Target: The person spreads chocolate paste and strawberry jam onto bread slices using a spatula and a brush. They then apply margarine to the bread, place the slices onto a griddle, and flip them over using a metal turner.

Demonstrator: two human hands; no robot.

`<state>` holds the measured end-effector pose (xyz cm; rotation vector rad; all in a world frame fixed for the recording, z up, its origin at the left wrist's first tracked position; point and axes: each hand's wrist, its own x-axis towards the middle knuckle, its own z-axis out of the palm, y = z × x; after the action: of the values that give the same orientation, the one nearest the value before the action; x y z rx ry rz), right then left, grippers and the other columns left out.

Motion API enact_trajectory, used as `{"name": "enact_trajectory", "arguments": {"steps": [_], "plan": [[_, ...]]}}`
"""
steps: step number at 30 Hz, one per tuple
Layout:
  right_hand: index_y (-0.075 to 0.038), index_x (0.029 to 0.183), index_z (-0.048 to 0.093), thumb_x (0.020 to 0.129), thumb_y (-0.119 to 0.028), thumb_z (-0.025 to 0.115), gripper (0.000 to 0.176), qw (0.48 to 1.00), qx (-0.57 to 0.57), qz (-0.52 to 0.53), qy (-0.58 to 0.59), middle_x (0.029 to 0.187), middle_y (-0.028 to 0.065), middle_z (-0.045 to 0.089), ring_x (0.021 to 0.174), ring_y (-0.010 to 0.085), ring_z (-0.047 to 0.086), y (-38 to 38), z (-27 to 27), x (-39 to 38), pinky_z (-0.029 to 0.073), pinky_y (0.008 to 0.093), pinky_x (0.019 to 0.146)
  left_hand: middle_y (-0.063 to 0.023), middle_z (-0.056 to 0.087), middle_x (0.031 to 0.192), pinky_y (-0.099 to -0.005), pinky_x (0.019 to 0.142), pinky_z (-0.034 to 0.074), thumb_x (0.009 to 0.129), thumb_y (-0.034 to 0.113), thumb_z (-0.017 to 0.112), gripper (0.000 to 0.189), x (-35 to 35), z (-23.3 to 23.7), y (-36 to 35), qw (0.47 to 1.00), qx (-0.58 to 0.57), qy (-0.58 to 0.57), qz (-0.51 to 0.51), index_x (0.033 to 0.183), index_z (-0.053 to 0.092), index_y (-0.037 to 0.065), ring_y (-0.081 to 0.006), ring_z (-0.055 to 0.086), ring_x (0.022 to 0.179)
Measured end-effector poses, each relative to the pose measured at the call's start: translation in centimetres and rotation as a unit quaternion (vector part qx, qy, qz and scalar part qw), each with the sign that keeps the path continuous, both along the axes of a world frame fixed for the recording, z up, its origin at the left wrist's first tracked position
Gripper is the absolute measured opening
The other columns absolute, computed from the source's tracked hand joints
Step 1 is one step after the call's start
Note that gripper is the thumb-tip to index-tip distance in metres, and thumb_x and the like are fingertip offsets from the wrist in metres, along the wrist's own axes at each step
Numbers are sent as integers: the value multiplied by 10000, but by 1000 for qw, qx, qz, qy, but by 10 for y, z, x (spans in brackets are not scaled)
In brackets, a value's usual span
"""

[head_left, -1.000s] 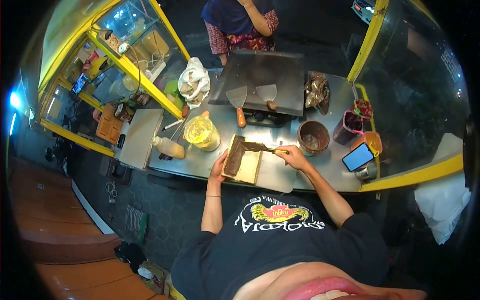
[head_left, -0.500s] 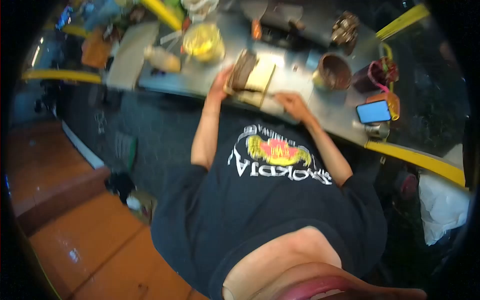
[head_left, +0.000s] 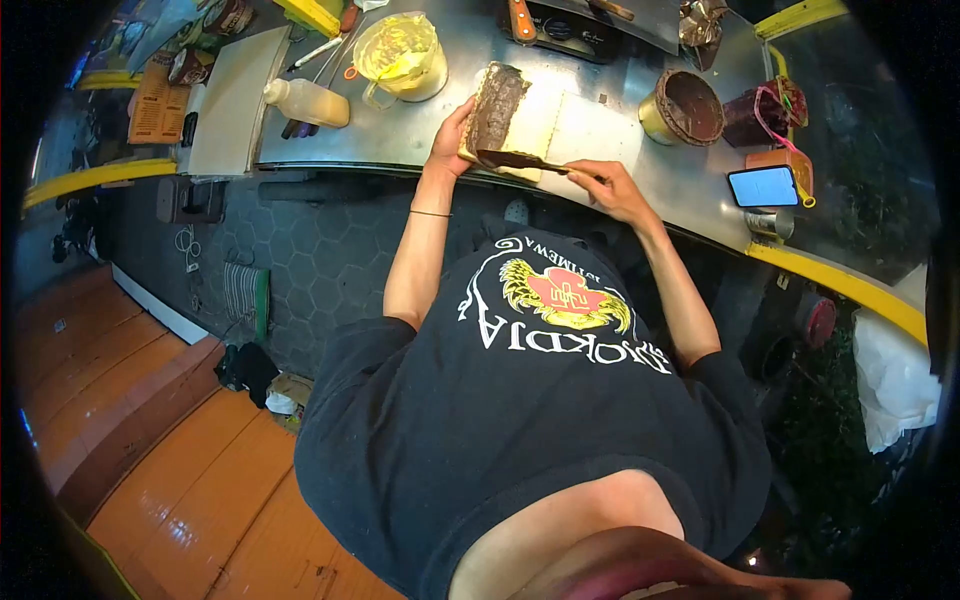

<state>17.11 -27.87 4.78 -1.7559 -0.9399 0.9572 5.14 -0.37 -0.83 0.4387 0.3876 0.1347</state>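
My left hand [head_left: 455, 138] grips the left side of a slab of bread [head_left: 532, 120], fingers around its edge. A band of dark brown spread [head_left: 495, 108] covers the bread's left part; the right part is pale and bare. My right hand [head_left: 612, 190] is closed on the handle of a spreading knife [head_left: 520, 160]. The knife's blade is coated brown and lies across the bread's near end, touching the spread. To the right, a tub [head_left: 682, 108] smeared inside with brown stands on the metal counter [head_left: 620, 75].
A pitcher of yellow spread [head_left: 400, 58] and a squeeze bottle [head_left: 308, 103] stand left of the bread. At the back are a burner [head_left: 570, 38] and an orange-handled tool [head_left: 522, 20]. A phone [head_left: 763, 187] leans at the right, near the yellow frame bar [head_left: 840, 290].
The view has sharpened and shifted, so the counter sits higher in it. The knife blade now lies farther left, against the brown spread. Both hands keep their hold.
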Motion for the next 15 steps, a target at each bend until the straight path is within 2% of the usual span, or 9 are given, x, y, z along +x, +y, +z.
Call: {"name": "enact_trajectory", "arguments": {"steps": [2,4,5,6,8,9,12,15], "plan": [[4,1106,688,940,-171,629,248,1000,-12,-12,-1,855,79,724,718,101,577,-8,18,12,469,277,645,-159,596,1295,-414,995,497,1040,286,392,435,-1,-3,1,999,-21,-34,-15,1365,476,9,-265,610,1145],[3,1105,687,931,-168,638,249,990,56,-27,-127,864,124,727,750,129,640,-13,27,24,489,308,658,-158,594,1295,-415,993,499,1041,291,385,441,-3,-8,4,997,-42,-66,-28,1372,468,11,-264,612,1142],[0,1083,691,916,-145,636,228,976,103,-25,-189,855,174,711,725,221,687,-14,25,25,495,347,639,-157,592,1296,-414,991,500,1042,297,382,446,-3,-10,5,996,-43,-73,-35,1377,462,13,-264,610,1144],[0,1083,691,916,-145,636,228,977,99,-28,-188,855,174,711,725,221,687,-16,28,22,495,347,639,-157,590,1297,-413,989,502,1042,303,379,452,-3,-11,4,995,-46,-81,-43,1382,455,15,-264,609,1146],[-9,1061,694,899,-124,632,207,968,59,90,-228,858,203,691,743,334,685,-17,37,19,508,386,657,-159,588,1301,-409,1002,494,1043,298,373,450,1,-11,3,995,-45,-75,-44,1379,457,12,-263,597,1166],[-23,1060,692,886,-108,629,203,971,36,105,-213,848,212,677,745,372,664,-16,49,17,510,402,667,-167,582,1311,-416,1016,485,1044,289,365,444,1,-8,2,996,-44,-63,-37,1373,462,7,-267,595,1173],[-26,1074,687,885,-102,628,213,970,23,65,-235,853,210,680,753,373,667,-18,54,24,511,409,673,-168,568,1336,-419,1036,471,1045,280,356,446,2,-1,-3,999,-13,-34,-12,1380,456,2,-268,588,1190],[-17,1081,683,888,-89,618,216,967,39,90,-235,864,212,680,764,370,671,-19,45,17,515,407,679,-148,561,1350,-405,1042,465,1046,275,353,452,3,2,-6,999,21,-25,5,1408,431,16,-259,581,1202]]}}
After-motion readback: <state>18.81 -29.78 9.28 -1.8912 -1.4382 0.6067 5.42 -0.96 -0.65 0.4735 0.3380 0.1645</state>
